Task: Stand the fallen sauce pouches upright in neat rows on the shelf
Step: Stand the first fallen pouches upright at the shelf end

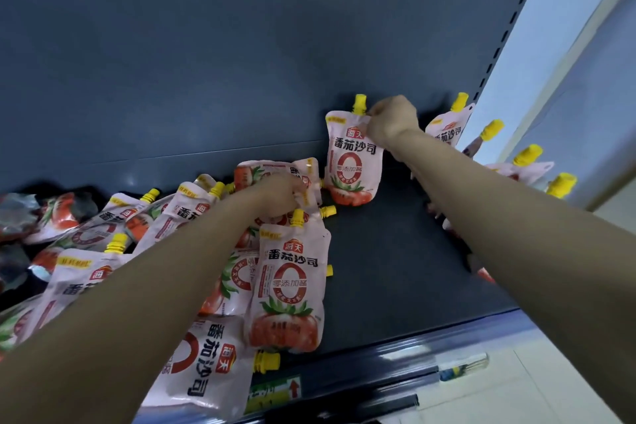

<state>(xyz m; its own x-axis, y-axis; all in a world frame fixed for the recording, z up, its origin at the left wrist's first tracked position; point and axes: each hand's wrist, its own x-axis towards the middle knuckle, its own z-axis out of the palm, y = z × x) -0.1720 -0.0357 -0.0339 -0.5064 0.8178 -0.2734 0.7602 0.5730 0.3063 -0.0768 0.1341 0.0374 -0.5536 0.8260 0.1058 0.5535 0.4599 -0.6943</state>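
White tomato sauce pouches with yellow caps lie on a dark shelf (395, 268). One pouch (351, 162) stands upright near the back panel, and my right hand (390, 122) pinches its top corner beside the cap. Several fallen pouches form a heap at the left and centre. My left hand (278, 194) is closed on the top of a flat pouch (268, 170) in that heap. Another pouch (289, 289) lies face up just in front of my left hand. A row of upright pouches (445, 129) runs along the right side, partly hidden by my right forearm.
The shelf's blue back panel (241, 62) rises behind the pouches. A slotted upright (509, 27) borders the right end. The front rail (378, 372) carries a price label (275, 392). Dark pouches of another product (20, 217) lie at the far left.
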